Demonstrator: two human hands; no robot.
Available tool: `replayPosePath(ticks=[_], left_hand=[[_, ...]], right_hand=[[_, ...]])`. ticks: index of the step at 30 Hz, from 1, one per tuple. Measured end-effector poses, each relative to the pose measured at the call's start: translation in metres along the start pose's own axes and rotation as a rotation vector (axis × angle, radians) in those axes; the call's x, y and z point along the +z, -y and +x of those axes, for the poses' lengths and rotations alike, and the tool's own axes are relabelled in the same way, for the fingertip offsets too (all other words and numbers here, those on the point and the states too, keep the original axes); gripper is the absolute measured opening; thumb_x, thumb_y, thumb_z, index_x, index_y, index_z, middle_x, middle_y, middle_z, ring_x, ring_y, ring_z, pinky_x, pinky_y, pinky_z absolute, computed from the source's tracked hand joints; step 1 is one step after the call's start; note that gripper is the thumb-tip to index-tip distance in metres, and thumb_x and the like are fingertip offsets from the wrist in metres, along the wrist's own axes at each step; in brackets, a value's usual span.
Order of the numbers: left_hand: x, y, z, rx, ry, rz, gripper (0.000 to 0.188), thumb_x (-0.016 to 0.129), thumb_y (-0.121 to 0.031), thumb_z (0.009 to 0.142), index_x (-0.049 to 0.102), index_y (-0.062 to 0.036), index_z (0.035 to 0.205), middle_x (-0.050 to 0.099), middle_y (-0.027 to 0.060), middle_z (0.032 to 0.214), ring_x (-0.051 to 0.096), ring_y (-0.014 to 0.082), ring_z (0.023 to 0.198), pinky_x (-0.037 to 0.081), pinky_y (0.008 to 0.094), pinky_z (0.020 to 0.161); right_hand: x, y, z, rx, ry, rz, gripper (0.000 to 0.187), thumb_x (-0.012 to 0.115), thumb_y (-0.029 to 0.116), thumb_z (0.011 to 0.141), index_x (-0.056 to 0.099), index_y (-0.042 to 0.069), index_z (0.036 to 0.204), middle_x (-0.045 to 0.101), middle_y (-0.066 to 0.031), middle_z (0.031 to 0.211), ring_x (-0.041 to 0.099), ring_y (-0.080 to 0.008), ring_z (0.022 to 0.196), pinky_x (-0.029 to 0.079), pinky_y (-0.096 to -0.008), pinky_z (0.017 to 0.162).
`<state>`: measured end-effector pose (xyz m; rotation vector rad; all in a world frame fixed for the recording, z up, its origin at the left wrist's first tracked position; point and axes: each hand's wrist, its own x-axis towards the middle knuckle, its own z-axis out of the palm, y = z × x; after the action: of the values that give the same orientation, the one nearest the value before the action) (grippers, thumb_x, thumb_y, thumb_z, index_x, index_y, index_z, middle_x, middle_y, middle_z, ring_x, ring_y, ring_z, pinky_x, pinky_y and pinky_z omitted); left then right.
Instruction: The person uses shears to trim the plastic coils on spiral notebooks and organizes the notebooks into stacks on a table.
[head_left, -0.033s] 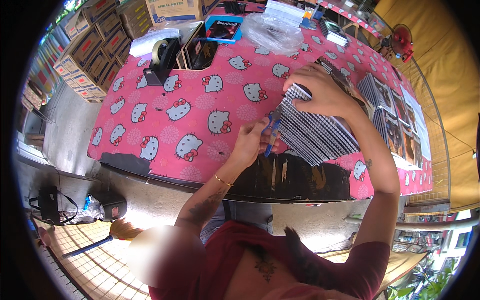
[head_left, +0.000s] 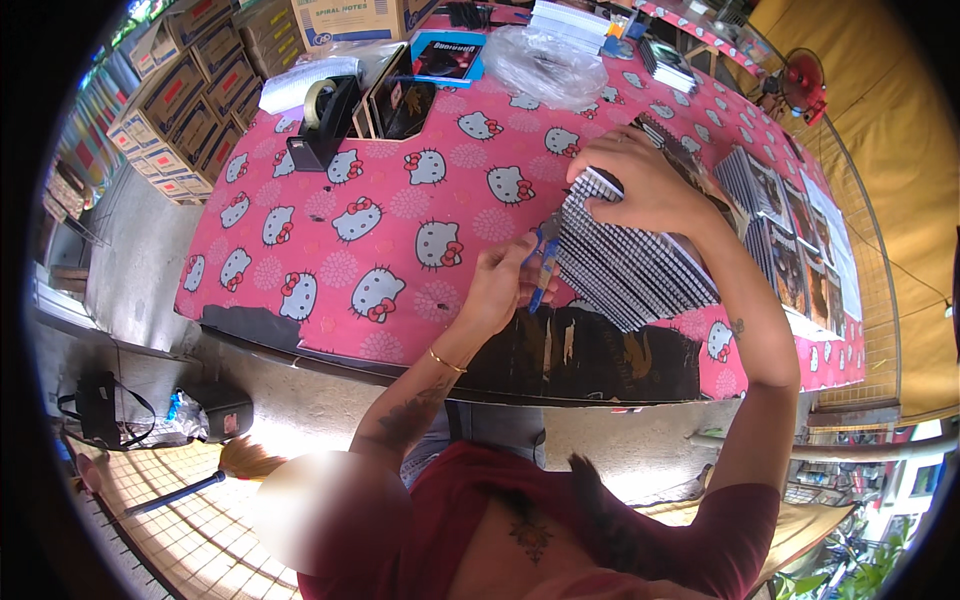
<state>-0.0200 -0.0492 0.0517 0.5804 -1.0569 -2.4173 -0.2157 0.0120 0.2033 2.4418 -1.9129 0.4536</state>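
My left hand grips a pair of blue-handled pliers near the front of the table. The pliers' jaws meet the left edge of a stack of spiral notebooks, at the ends of the bindings. The rows of coiled wire face up, and the stack lies at a slant. Over its far end my right hand is closed, thumb on the near side and fingers across the top. Part of the stack is hidden under that hand and forearm.
A pink cartoon-print cover lies on the table. A black tape dispenser stands back left, near a clear plastic bag. More notebooks lie at the right. Cardboard boxes are piled beyond; a red fan stands back right.
The blue handles of the pliers sit slightly farther apart in my left hand. My right hand and the notebooks have not visibly moved.
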Motion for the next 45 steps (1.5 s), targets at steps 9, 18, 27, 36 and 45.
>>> replayPosePath(ticks=[9,18,27,36,45], left_hand=[[-0.001,0.004,0.003,-0.007,0.051,-0.055,0.038,0.053,-0.031,0.098,0.054,0.0046,0.112,0.068,0.0208,0.089,0.071,0.0287,0.074,0.062,0.0423,0.07],[0.001,0.012,0.002,0.28,-0.009,0.39,0.033,0.054,-0.028,0.099,0.062,0.004,0.101,0.068,0.014,0.085,0.067,0.0231,0.064,0.056,0.0321,0.06],[-0.01,0.003,-0.001,0.205,-0.025,0.371,0.034,0.055,-0.029,0.097,0.063,0.0028,0.108,0.069,0.0148,0.086,0.068,0.0227,0.07,0.055,0.0318,0.059],[-0.006,0.006,0.003,-0.049,0.01,0.035,0.037,0.052,-0.03,0.098,0.056,0.0047,0.109,0.068,0.0193,0.09,0.071,0.0278,0.076,0.061,0.0387,0.068],[-0.005,0.008,0.004,-0.044,0.046,-0.11,0.033,0.054,-0.032,0.098,0.059,0.0006,0.1,0.068,0.0176,0.087,0.07,0.0249,0.07,0.061,0.0378,0.066]], right_hand=[[-0.002,0.001,0.001,0.007,0.018,0.001,0.03,0.068,0.015,0.067,0.062,0.01,0.096,0.064,-0.0045,0.097,0.057,-0.0252,0.105,0.033,-0.0424,0.103],[-0.003,0.001,0.0,0.008,0.02,0.005,0.029,0.068,0.014,0.068,0.062,0.01,0.096,0.064,-0.004,0.098,0.057,-0.0248,0.106,0.032,-0.0424,0.103],[-0.001,0.001,0.0,0.007,0.003,0.008,0.029,0.068,0.014,0.069,0.062,0.011,0.097,0.064,-0.0038,0.098,0.057,-0.0244,0.106,0.032,-0.0425,0.105],[-0.001,0.002,0.001,0.02,0.019,-0.004,0.029,0.067,0.013,0.069,0.062,0.01,0.097,0.064,-0.0038,0.099,0.057,-0.0247,0.107,0.032,-0.0424,0.105],[-0.001,0.001,0.0,0.021,0.017,0.004,0.029,0.067,0.013,0.069,0.062,0.01,0.097,0.065,-0.0041,0.1,0.057,-0.0249,0.108,0.032,-0.0425,0.105]])
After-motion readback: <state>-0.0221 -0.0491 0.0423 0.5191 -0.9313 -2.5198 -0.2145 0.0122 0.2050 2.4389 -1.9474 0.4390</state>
